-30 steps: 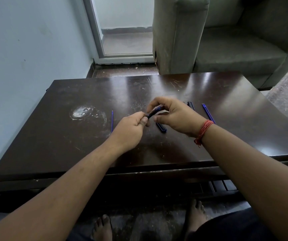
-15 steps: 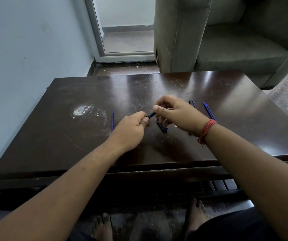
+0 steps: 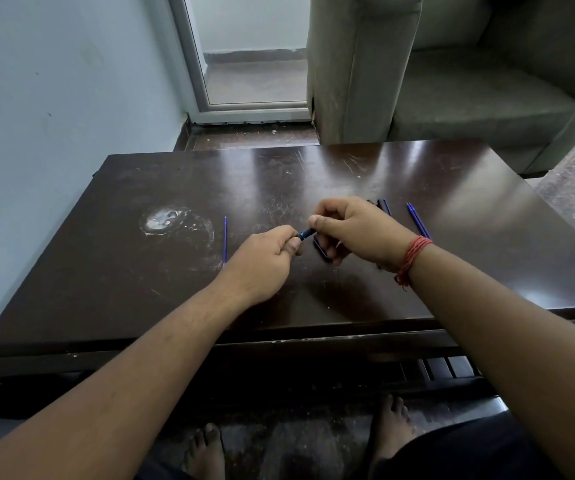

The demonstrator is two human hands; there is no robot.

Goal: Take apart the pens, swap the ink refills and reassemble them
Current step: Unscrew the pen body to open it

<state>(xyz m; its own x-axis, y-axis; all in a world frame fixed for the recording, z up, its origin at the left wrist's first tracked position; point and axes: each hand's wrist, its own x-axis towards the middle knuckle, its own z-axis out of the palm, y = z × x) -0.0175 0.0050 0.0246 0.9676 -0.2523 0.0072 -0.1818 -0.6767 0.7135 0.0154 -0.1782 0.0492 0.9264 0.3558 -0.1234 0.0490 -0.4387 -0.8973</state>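
A short stretch of a dark blue pen barrel [image 3: 307,233] shows between the two hands, just above the middle of the dark wooden table [image 3: 417,174]; the rest of the barrel is hidden inside the fists. The left hand [image 3: 262,259] curls its fingers closed round the nearer end, with the thumb tip pressed against the barrel. The right hand [image 3: 355,230] grips the farther end, its thumb and forefinger pinching the barrel and the remaining fingers folded under the palm. One dark pen piece [image 3: 321,250] lies flat on the table directly beneath the right hand, partly covered by its fingers. One further dark pen part [image 3: 383,206] shows just beyond the right hand's knuckles; whether it is a cap or a barrel cannot be told. Two loose blue ink refills lie on the table: the left refill [image 3: 225,240] lies near the left hand on its outer side, and the right refill [image 3: 417,220] lies slanted beside the right wrist, which bears one red thread band [image 3: 414,255]. One whitish scuffed patch [image 3: 165,220] marks the table's left part. Beyond the table stand one grey-green sofa [image 3: 452,81] and one white-framed glass door [image 3: 244,64].
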